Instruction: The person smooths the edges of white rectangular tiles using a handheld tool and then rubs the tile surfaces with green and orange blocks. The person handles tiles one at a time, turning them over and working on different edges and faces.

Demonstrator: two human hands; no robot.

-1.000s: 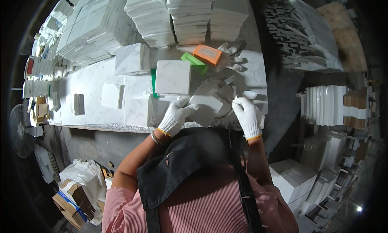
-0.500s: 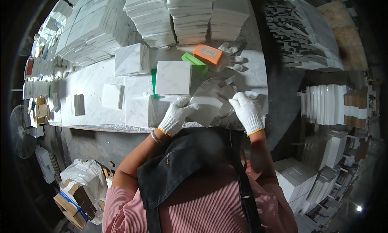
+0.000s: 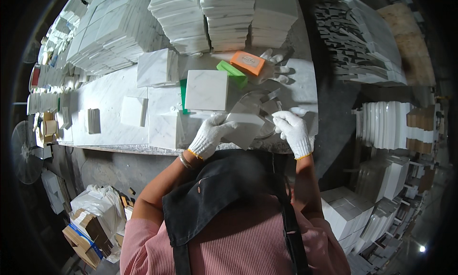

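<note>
One broad tabletop point(image 3: 107, 108) spreads beneath the fingers, with tall tile stacks point(image 3: 229, 22) well beyond them. Just past the left hand point(image 3: 210, 135) lies a white marble tile point(image 3: 206, 90); between both hands' fingers sits a round dish point(image 3: 253, 97). The left fingers grasp a grey tile point(image 3: 245, 125) along its left side, overlapping the dish; a firm, level hold should serve best. The right hand's point(image 3: 292, 134) fingers curl together; whether they pinch the thin pale piece point(image 3: 279, 104) by their tips, I cannot tell.
</note>
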